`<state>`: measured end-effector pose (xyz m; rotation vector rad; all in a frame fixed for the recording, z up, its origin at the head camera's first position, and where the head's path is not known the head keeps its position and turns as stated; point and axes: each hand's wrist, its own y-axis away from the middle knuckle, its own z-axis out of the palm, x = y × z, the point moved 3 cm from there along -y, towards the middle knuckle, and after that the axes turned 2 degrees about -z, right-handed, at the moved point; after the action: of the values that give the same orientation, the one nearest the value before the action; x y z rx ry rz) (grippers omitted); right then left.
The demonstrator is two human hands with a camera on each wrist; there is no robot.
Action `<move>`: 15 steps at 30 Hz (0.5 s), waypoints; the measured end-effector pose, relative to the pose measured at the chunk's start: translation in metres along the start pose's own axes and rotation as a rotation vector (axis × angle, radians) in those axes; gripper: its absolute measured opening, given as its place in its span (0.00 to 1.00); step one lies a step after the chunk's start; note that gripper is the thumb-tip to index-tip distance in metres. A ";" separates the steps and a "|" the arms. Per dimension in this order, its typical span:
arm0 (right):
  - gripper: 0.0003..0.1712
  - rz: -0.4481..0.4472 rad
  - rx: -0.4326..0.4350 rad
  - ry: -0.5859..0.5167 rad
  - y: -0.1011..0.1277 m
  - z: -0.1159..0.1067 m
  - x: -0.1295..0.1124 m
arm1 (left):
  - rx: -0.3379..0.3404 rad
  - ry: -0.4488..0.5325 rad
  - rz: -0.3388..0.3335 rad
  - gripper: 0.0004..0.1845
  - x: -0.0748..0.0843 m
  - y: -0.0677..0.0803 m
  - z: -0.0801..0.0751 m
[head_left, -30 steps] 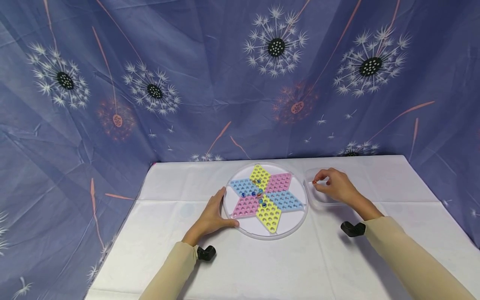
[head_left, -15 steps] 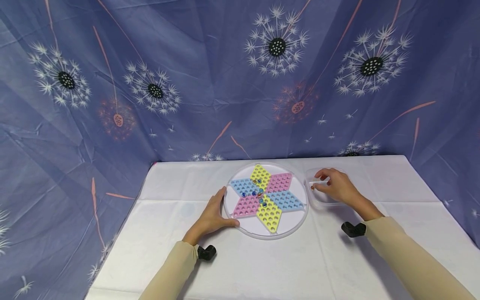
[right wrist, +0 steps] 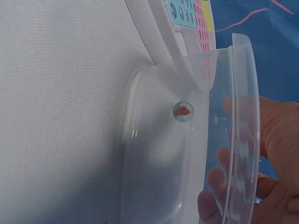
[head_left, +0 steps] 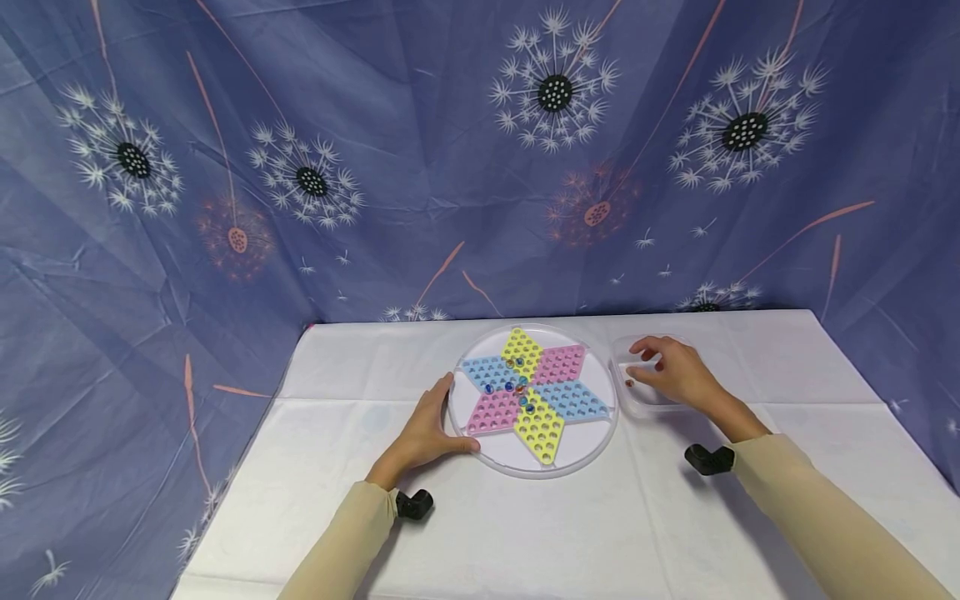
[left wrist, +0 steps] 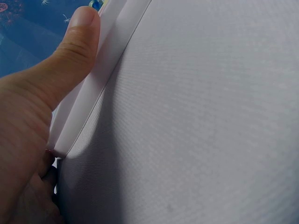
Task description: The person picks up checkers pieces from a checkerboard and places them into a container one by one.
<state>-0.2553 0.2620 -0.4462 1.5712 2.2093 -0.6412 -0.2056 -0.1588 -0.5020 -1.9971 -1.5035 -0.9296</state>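
Note:
A round Chinese checkers board point(head_left: 585, 446) lies on the table, with yellow, pink and blue star points full of holes. Several marbles point(head_left: 489, 389) sit around its centre and inner points. My left hand point(head_left: 420, 429) rests along the left rim, fingers and thumb spread and fairly straight; in the left wrist view the thumb point(left wrist: 77, 49) lies over the rim. My right hand point(head_left: 675, 371) hovers over a clear plastic box point(head_left: 637, 408), its fingers bent loosely and holding nothing. Inside the box, below the fingertips, is one glass marble point(right wrist: 183, 111) with a red-orange swirl.
The box stands close against the board's right side. A white cloth point(head_left: 570, 533) covers the table, and a blue dandelion-print curtain point(head_left: 420, 167) hangs behind and at the sides. A dark wrist mount point(head_left: 708, 459) sits at each cuff.
One second ago my right fingers pinched the orange marble above the box. They have let go, and it now lies in the box. My left hand and the board have stayed put.

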 end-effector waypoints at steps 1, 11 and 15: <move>0.21 -0.003 0.000 -0.001 0.000 0.000 0.000 | 0.002 0.000 0.001 0.72 0.000 0.000 0.000; 0.20 -0.041 -0.007 -0.012 0.001 -0.003 -0.004 | 0.004 -0.018 -0.006 0.72 -0.001 -0.001 0.001; 0.20 -0.064 -0.032 -0.018 0.000 -0.007 -0.008 | 0.010 -0.018 0.000 0.72 -0.002 -0.001 0.002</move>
<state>-0.2531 0.2597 -0.4356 1.4787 2.2533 -0.6324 -0.2064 -0.1585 -0.5048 -2.0031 -1.5156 -0.9044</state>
